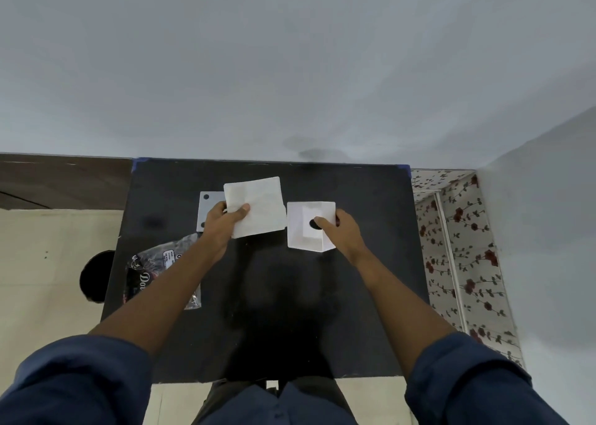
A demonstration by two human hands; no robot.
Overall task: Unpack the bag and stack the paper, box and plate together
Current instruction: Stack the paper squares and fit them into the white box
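Note:
My left hand point(224, 223) pinches a folded white paper point(258, 205) by its near-left corner, holding it above the black table point(371, 295). Under the paper's left side lies a flat grey square plate point(208, 207) with dark corner dots, partly hidden by the paper and my hand. My right hand point(340, 233) grips a white box point(306, 228) with a round dark hole in its top; my thumb rests at the hole. A clear, crumpled plastic bag point(154, 273) with printed lettering lies flat at the table's left edge, partly under my left forearm.
The table stands against a grey wall point(290, 70). A dark round object point(95, 276) sits on the pale floor to the left. A floral-patterned surface point(461, 247) runs along the right side.

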